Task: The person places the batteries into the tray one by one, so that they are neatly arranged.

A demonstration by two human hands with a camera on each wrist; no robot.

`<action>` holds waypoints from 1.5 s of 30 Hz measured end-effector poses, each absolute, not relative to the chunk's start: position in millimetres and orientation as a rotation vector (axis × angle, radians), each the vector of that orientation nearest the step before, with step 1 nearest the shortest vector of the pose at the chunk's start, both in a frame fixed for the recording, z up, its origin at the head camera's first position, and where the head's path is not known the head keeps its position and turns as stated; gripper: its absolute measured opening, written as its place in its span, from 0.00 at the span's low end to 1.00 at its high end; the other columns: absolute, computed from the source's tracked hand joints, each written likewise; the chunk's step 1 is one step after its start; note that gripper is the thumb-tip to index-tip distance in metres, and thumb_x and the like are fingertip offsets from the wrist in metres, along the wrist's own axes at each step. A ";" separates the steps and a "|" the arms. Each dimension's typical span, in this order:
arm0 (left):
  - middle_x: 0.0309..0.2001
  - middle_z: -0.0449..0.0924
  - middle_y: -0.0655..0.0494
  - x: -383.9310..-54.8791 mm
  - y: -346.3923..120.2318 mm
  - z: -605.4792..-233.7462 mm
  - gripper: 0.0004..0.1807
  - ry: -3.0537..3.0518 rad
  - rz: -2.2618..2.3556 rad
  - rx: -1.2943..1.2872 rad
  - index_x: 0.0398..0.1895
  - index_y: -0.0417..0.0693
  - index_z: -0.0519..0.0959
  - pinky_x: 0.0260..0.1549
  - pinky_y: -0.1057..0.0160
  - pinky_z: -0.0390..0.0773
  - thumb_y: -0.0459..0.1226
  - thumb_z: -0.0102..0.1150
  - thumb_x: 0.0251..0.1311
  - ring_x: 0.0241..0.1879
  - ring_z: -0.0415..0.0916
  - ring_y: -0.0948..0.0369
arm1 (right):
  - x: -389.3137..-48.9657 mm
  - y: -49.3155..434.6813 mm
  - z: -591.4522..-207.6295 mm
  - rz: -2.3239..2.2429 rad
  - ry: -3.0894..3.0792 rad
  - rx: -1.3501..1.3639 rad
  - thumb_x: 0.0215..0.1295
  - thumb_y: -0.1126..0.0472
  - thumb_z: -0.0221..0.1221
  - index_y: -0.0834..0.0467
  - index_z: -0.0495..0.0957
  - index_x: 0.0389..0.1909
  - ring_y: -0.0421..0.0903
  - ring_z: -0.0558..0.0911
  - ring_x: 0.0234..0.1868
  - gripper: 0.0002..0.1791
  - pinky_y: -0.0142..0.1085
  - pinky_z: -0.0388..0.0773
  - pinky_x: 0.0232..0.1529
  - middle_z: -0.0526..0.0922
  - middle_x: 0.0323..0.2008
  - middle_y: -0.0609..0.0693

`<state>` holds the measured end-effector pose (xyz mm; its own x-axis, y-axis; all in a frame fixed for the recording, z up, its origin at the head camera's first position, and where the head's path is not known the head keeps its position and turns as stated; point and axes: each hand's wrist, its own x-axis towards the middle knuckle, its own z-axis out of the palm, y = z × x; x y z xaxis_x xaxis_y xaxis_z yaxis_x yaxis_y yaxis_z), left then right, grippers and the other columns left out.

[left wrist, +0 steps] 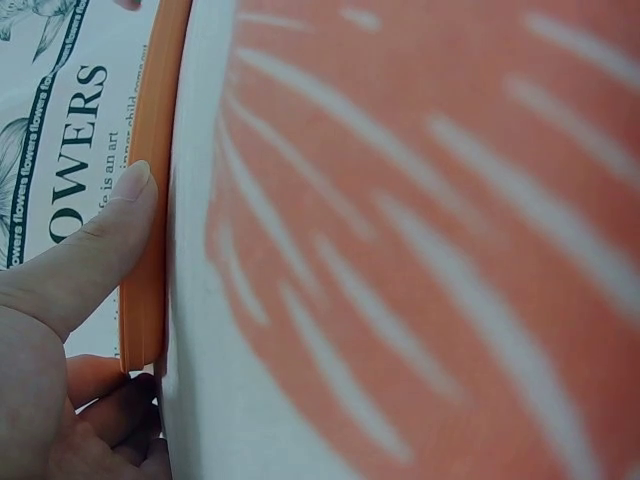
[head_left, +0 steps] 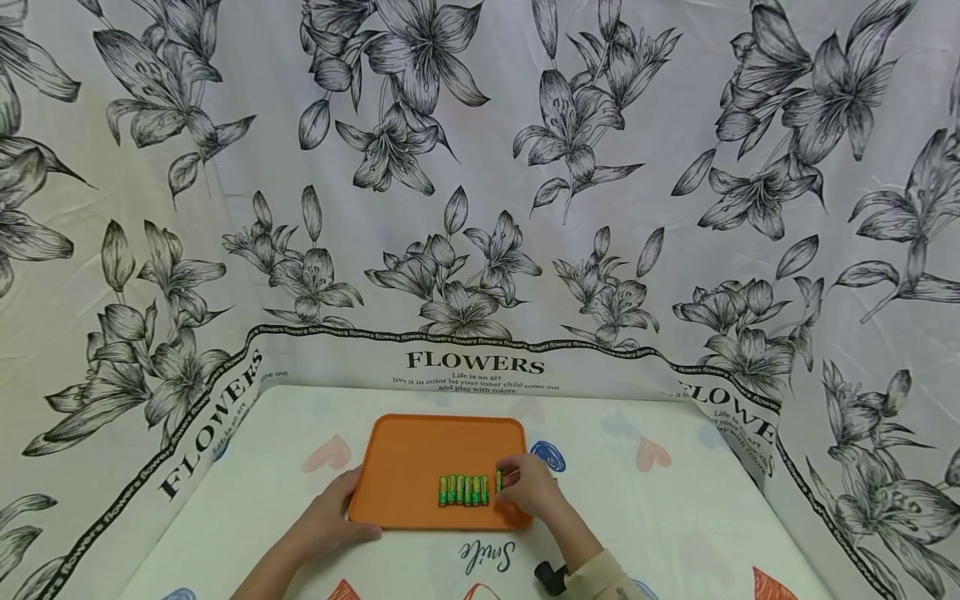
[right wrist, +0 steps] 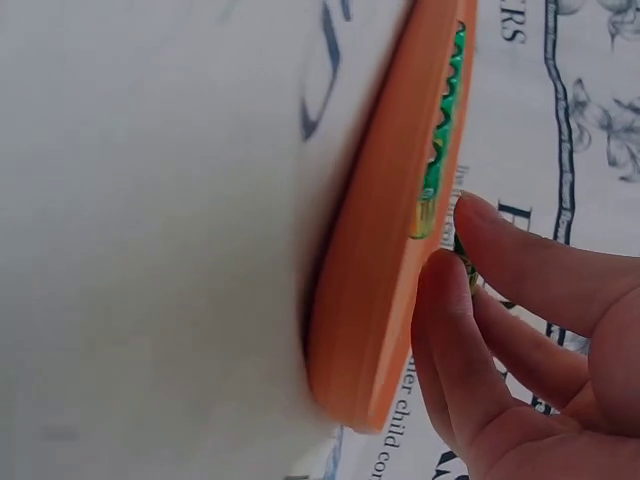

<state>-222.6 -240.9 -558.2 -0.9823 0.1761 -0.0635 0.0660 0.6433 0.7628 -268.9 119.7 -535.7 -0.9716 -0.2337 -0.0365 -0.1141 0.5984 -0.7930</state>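
Note:
An orange tray (head_left: 427, 443) lies on the table. My left hand (head_left: 330, 515) grips its near left corner; in the left wrist view the thumb (left wrist: 125, 205) lies against the tray's edge (left wrist: 148, 260), with the other fingers bent around the corner. A row of several green-and-yellow batteries (head_left: 463, 490) stands side by side in the right front part of the tray. Just right of that row, my right hand (head_left: 531, 486) pinches one more battery (head_left: 499, 481) between thumb and fingertips. In the right wrist view, the fingers mostly hide this battery (right wrist: 465, 265).
A white tablecloth (head_left: 637, 517) with hearts, scribbles and the word "Smile" spreads under the tray. White curtains (head_left: 480, 250) printed with black flowers enclose the back and both sides. A black device (head_left: 551, 577) sits at the right wrist beside a pale sleeve (head_left: 600, 579).

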 end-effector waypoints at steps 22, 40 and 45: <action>0.75 0.60 0.37 -226.8 -242.1 -562.3 0.67 2.718 1.223 0.162 0.79 0.39 0.55 0.70 0.33 0.57 0.54 0.82 0.37 0.74 0.57 0.38 | -267.9 108.4 -548.2 -1.168 2.726 -0.338 0.45 0.67 0.79 0.62 0.82 0.52 0.44 0.76 0.35 0.29 0.40 0.80 0.41 0.81 0.36 0.48; 0.75 0.59 0.37 -228.9 -242.6 -562.8 0.67 2.710 1.218 0.140 0.79 0.38 0.54 0.70 0.33 0.57 0.55 0.82 0.37 0.74 0.56 0.38 | -269.0 150.4 -526.0 -1.244 2.749 -0.269 0.52 0.66 0.75 0.62 0.79 0.58 0.50 0.81 0.45 0.30 0.41 0.83 0.41 0.83 0.47 0.55; 0.75 0.60 0.37 -226.8 -242.4 -563.8 0.67 2.722 1.228 0.145 0.78 0.38 0.55 0.70 0.33 0.57 0.54 0.83 0.37 0.74 0.57 0.37 | -266.3 169.3 -527.3 -1.214 2.813 -0.241 0.51 0.64 0.76 0.62 0.81 0.56 0.49 0.82 0.44 0.29 0.41 0.83 0.39 0.84 0.48 0.56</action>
<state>-226.8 -242.4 -563.8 -0.9839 0.1498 -0.0978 0.0259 0.6598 0.7510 -266.3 169.3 -527.3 -0.9853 -0.1708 -0.0009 -0.1165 0.6760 -0.7277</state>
